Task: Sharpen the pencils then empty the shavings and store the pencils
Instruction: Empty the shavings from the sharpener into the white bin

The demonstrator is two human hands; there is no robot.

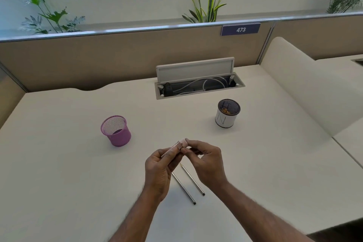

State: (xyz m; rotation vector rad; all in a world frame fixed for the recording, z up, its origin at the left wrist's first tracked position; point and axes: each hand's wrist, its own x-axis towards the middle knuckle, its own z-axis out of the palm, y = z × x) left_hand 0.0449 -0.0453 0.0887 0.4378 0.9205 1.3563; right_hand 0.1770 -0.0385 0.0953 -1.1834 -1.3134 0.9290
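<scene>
My left hand (157,171) grips a pencil (170,150) that points up and to the right. Its tip sits in a small pale pink sharpener (183,142), which my right hand (206,161) pinches between thumb and fingers. Both hands are raised above the middle of the white desk (59,173). Two more pencils lie side by side on the desk under my hands, one (184,189) partly hidden by my left hand, the other (193,180) just right of it. A pink mesh cup (116,131) stands at the left.
A mesh cup wrapped in white paper (227,114) stands at the right with brown shavings inside. Behind it an open cable tray (198,84) with its lid up sits in the desk. A beige partition (78,61) closes the back.
</scene>
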